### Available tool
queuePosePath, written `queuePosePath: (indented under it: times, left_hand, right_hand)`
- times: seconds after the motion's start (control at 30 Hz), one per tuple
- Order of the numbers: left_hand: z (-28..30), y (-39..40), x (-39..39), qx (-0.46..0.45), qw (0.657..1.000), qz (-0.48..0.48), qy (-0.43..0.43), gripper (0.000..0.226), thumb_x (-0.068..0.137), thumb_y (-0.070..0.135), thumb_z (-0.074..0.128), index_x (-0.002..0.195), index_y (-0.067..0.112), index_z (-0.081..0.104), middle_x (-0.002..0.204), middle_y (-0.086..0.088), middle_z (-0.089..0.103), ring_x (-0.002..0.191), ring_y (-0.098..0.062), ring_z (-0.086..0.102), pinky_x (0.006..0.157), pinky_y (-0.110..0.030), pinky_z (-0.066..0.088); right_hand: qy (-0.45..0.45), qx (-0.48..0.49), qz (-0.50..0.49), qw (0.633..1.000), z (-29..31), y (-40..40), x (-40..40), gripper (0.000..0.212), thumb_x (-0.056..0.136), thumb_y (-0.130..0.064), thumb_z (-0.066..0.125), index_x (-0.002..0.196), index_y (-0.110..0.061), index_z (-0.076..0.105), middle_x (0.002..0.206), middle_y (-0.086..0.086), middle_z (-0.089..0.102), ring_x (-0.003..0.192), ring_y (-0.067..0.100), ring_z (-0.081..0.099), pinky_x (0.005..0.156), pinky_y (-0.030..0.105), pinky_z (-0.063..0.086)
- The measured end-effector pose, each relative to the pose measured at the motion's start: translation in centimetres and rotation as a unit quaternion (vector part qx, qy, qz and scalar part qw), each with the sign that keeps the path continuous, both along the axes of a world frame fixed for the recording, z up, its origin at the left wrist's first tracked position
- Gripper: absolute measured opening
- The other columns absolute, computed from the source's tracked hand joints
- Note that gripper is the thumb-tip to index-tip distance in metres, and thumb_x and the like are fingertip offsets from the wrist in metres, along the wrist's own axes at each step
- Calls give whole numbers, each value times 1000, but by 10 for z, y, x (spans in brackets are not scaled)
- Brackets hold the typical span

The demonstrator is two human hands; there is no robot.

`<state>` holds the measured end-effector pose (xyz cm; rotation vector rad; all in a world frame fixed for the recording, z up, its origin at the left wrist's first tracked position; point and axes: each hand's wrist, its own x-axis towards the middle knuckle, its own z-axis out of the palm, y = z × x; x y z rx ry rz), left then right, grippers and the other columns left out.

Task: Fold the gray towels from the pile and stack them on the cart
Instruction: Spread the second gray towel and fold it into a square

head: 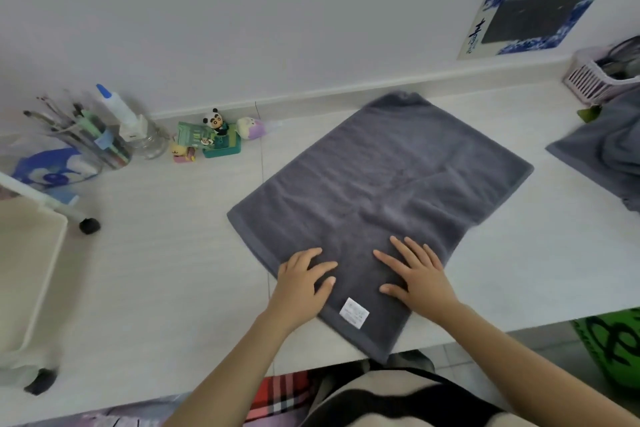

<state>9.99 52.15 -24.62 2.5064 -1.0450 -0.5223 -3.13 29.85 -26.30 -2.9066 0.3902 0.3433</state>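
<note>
From the head camera, a dark gray terry towel (381,198) lay spread flat and turned at an angle on the pale, light-grained table (166,270), its near corner hanging just over the near edge and a small white care label (354,312) showing near that corner. The left hand (304,282) rested palm down on the towel's near left part, its fingers slightly bent and loosely spread over the cloth. The right hand (417,274) lay flat just beside it on the right, fingers straight and fanned apart, pressing the fabric. A rumpled pile of gray towels (606,149) sat at the right edge of the table, well apart from the spread one, below a pink slatted plastic basket (588,76). At the near left stood a cream-coloured plastic cart (34,270) on black wheels. At the far left, against the wall, were a clear holder of pens and brushes (86,139), a clear glass bottle with a white and blue pump top (138,128) and several small cartoon figurines (214,135).
</note>
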Motion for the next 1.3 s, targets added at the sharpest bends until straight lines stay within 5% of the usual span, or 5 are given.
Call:
queuePosePath:
  times: [0.17, 0.37, 0.57, 0.9, 1.3]
  left_hand:
    - [5, -30, -18, -25, 990, -77, 119, 41, 98, 41, 43, 138, 31, 48, 153, 11, 27, 139, -9, 17, 116, -28, 13]
    - [-2, -57, -19, -24, 978, -168, 126, 44, 86, 42, 65, 128, 30, 59, 155, 9, 23, 140, -12, 14, 117, -30, 13]
    - [0, -63, -12, -40, 975, -147, 161, 38, 82, 31, 71, 119, 32, 65, 150, 19, 24, 136, -2, 12, 114, -24, 12]
    - [5, -65, -10, -18, 972, -159, 175, 47, 74, 37, 77, 120, 33, 65, 141, 29, 21, 131, 1, 14, 111, -21, 13]
    - [36, -67, 28, 36, 973, -114, 200, 30, 81, 38, 71, 94, 11, 75, 104, 4, 61, 100, -13, 54, 89, -25, 43]
  right_hand:
    - [13, -33, -63, 997, 10, -67, -5, 74, 78, -81, 5, 136, -48, 37, 146, 6, 43, 133, 37, 38, 110, 49, 20]
    - [-82, 21, -69, 994, 39, -56, 2, 36, 73, -23, 78, 108, -31, 70, 110, 8, 59, 99, 35, 54, 85, 46, 43]
    - [-77, 188, -56, 978, 15, -5, -39, 52, 65, -73, 49, 99, -39, 69, 112, -9, 52, 106, 11, 41, 92, 29, 26]
    - [-181, 163, -99, 965, -2, 3, -34, 17, 73, -50, 56, 82, -38, 64, 94, -17, 48, 91, 6, 37, 80, 33, 28]
    - [36, 345, -146, 927, 58, -41, -20, 7, 92, -30, 58, 85, -29, 58, 82, -15, 58, 78, 2, 53, 70, 14, 39]
